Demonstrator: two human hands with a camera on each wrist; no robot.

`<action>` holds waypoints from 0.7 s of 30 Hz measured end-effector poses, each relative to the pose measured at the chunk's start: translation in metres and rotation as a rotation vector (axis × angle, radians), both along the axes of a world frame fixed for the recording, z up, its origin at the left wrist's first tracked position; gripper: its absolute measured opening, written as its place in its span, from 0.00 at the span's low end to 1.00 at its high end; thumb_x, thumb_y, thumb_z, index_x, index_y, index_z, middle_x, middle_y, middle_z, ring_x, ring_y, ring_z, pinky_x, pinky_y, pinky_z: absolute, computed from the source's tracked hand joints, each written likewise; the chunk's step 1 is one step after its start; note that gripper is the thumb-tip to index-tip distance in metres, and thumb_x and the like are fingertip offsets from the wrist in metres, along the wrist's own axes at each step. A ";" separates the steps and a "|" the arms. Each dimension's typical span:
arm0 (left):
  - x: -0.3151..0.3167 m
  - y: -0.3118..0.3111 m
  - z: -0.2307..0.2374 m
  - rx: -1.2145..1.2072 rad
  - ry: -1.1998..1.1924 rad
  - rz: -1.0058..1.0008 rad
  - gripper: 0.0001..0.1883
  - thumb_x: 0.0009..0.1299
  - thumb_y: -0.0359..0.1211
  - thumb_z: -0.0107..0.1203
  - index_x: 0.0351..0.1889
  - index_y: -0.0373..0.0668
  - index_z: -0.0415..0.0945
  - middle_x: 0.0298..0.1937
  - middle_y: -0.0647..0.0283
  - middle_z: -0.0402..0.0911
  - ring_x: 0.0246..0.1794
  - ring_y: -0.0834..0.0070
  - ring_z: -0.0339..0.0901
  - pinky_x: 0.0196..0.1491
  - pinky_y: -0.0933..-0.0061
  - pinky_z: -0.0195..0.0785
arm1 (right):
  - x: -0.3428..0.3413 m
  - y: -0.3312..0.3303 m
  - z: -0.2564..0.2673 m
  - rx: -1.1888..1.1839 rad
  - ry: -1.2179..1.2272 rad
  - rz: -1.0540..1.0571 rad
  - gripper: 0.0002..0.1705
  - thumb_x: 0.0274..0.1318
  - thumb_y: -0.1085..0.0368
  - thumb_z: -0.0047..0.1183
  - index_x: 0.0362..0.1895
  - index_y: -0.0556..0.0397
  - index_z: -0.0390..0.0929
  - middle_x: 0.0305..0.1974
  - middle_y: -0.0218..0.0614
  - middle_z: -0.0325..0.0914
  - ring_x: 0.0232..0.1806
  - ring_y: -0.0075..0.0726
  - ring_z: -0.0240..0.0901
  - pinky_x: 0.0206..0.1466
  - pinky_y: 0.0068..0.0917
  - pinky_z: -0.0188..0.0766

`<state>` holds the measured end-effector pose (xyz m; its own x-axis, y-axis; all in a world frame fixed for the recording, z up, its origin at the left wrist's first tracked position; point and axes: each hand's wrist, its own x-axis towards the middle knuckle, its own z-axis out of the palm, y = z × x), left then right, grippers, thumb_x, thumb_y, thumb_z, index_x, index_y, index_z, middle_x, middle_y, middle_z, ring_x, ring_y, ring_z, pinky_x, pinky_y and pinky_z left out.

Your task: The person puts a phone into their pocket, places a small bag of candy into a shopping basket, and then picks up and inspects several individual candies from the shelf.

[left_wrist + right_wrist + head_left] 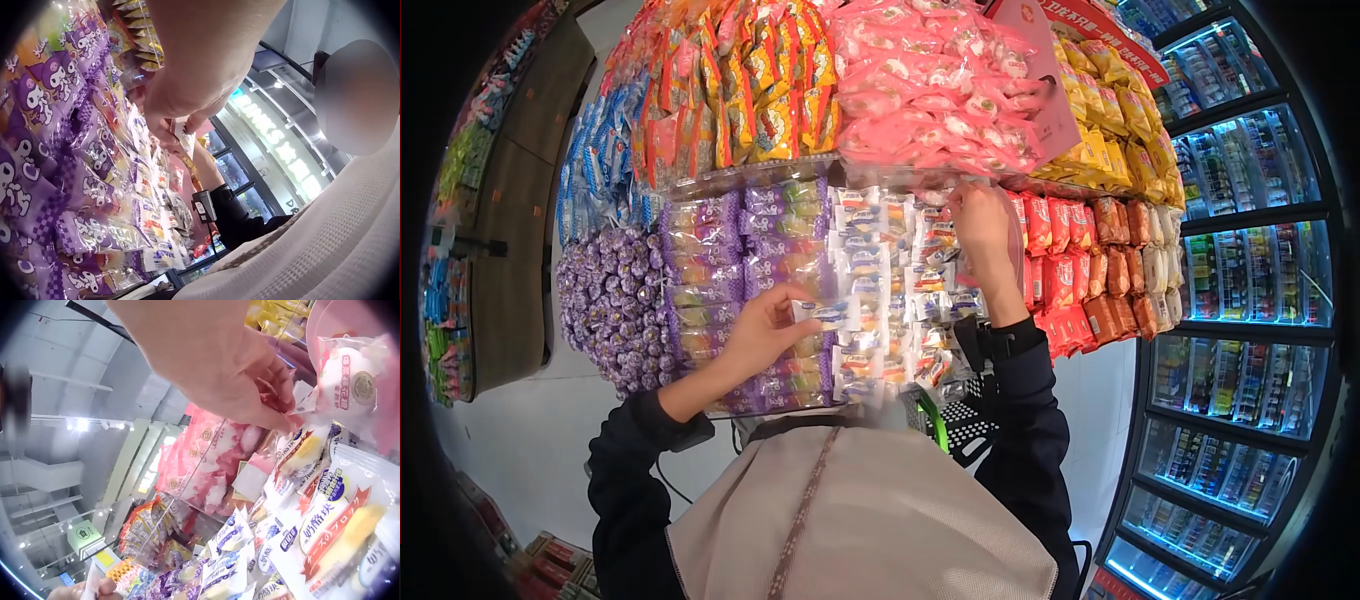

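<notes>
My left hand [762, 328] pinches one end of a small white milk-cheese snack packet [830, 314] between thumb and fingers, above the bin of white snack packets [862, 365]. The held packet's white end also shows in the left wrist view. My right hand [983, 228] is at the back of that bin, near the clear divider. In the right wrist view its fingers [275, 381] are curled and pinch the edge of a pink-and-clear marshmallow packet [347, 381] with a white round piece inside. More milk-cheese packets [331, 519] lie right below that hand.
Purple cartoon-print packets [700, 270] fill the bin at left, beside purple-wrapped round sweets [610, 300]. Pink marshmallow packets [930, 90] are heaped on the upper tier; red packets [1060, 280] lie at right. A dark perforated basket [965, 415] is below the bin's front edge.
</notes>
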<state>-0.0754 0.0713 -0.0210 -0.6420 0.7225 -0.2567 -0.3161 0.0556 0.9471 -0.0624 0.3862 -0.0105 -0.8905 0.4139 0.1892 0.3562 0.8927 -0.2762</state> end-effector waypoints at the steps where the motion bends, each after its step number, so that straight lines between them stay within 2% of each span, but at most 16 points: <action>1: 0.000 0.000 -0.001 -0.004 0.004 0.000 0.13 0.59 0.22 0.56 0.40 0.39 0.68 0.34 0.71 0.72 0.32 0.89 0.68 0.31 0.88 0.61 | 0.001 -0.001 0.000 -0.011 0.014 0.010 0.05 0.42 0.66 0.53 0.25 0.54 0.75 0.30 0.41 0.73 0.35 0.48 0.70 0.36 0.39 0.66; 5: 0.001 0.000 0.001 -0.011 -0.021 -0.013 0.13 0.59 0.22 0.56 0.40 0.39 0.68 0.34 0.70 0.72 0.33 0.88 0.68 0.33 0.86 0.61 | 0.008 -0.010 0.016 0.030 0.155 0.076 0.05 0.43 0.67 0.53 0.27 0.54 0.75 0.28 0.40 0.73 0.31 0.47 0.70 0.34 0.38 0.67; 8: 0.001 -0.002 -0.002 -0.071 -0.054 -0.015 0.13 0.59 0.22 0.56 0.41 0.40 0.67 0.35 0.69 0.73 0.37 0.85 0.70 0.41 0.82 0.64 | 0.022 -0.024 0.040 0.052 0.255 0.145 0.04 0.42 0.69 0.54 0.26 0.54 0.74 0.27 0.39 0.73 0.30 0.45 0.70 0.33 0.37 0.67; 11: 0.001 0.000 0.001 -0.032 -0.025 0.025 0.12 0.59 0.23 0.56 0.40 0.39 0.68 0.32 0.70 0.73 0.33 0.88 0.69 0.35 0.86 0.62 | 0.027 -0.032 0.068 -0.059 0.431 0.210 0.05 0.41 0.73 0.54 0.26 0.56 0.72 0.26 0.38 0.72 0.30 0.44 0.69 0.33 0.35 0.66; 14: -0.001 0.001 0.000 0.009 -0.067 0.025 0.12 0.59 0.23 0.56 0.40 0.39 0.68 0.32 0.70 0.73 0.34 0.88 0.69 0.35 0.86 0.62 | 0.017 -0.027 0.115 -0.039 0.546 0.192 0.06 0.41 0.74 0.54 0.27 0.56 0.72 0.27 0.39 0.72 0.30 0.44 0.69 0.33 0.35 0.66; 17: -0.001 0.004 -0.001 0.055 -0.077 0.018 0.13 0.59 0.24 0.57 0.40 0.39 0.68 0.33 0.70 0.73 0.34 0.88 0.69 0.36 0.86 0.62 | -0.011 -0.014 0.137 0.016 0.526 0.214 0.05 0.41 0.73 0.53 0.26 0.56 0.70 0.27 0.39 0.71 0.30 0.44 0.69 0.33 0.35 0.66; 21: -0.003 0.002 -0.002 0.063 -0.047 0.000 0.13 0.60 0.22 0.55 0.41 0.39 0.67 0.36 0.69 0.73 0.37 0.85 0.70 0.39 0.84 0.64 | -0.053 -0.008 0.127 0.180 0.510 0.259 0.04 0.44 0.72 0.51 0.25 0.56 0.70 0.27 0.40 0.71 0.32 0.43 0.69 0.34 0.35 0.66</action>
<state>-0.0781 0.0731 -0.0234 -0.6302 0.7383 -0.2404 -0.3601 -0.0037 0.9329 -0.1154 0.3785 0.1166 -0.7364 0.1174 0.6662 -0.0166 0.9814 -0.1912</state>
